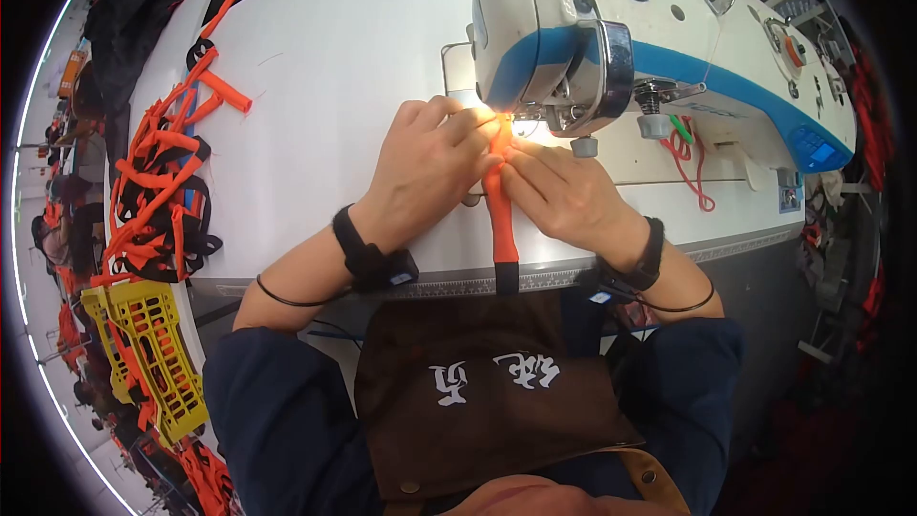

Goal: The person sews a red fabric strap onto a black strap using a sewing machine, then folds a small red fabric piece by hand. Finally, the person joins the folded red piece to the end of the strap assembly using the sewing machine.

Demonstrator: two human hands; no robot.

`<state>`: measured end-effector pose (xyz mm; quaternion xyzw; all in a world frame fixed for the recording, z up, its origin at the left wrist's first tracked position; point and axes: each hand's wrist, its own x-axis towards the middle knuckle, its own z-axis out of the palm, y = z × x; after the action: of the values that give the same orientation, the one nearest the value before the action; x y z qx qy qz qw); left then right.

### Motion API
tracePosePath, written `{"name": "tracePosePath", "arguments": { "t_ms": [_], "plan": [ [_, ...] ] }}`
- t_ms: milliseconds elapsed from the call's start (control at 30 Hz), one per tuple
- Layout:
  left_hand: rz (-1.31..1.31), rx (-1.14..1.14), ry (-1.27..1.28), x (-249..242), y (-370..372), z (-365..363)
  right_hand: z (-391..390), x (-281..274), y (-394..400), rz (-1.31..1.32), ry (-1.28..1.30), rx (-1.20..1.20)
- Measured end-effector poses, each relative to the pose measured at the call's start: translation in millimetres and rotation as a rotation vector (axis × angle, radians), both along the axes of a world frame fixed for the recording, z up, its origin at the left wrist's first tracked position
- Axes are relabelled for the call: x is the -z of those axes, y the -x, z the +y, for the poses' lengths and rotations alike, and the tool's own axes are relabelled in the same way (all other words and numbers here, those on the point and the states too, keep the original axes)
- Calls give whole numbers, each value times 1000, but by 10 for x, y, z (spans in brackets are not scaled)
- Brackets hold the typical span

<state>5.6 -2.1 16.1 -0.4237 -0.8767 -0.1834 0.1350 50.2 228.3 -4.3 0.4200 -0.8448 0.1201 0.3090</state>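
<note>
An orange fabric strip (499, 215) with a black end runs from under the sewing machine (544, 48) toward the table's front edge. My left hand (430, 158) pinches the strip from the left, fingertips close to the lit needle area. From the right, my right hand (570, 193) grips the same strip slightly nearer to me. The strip's far end, by the presser foot, is partly hidden by my fingers and the lamp glare. Its black end hangs at the front edge, over the ruler tape (439, 285).
A tangled pile of orange and black straps (158, 182) lies on the table's left side. Below it is a yellow plastic basket (158, 354) holding orange pieces. A red cord (690, 172) lies under the machine arm. Wristbands with dangling boxes are on both wrists.
</note>
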Motion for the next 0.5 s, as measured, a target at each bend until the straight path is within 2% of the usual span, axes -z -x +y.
{"name": "tracePosePath", "arguments": {
  "t_ms": [500],
  "plan": [
    [15,-22,41,-2,-45,17,-4,-2,-10,-11,18,13]
  ]
}}
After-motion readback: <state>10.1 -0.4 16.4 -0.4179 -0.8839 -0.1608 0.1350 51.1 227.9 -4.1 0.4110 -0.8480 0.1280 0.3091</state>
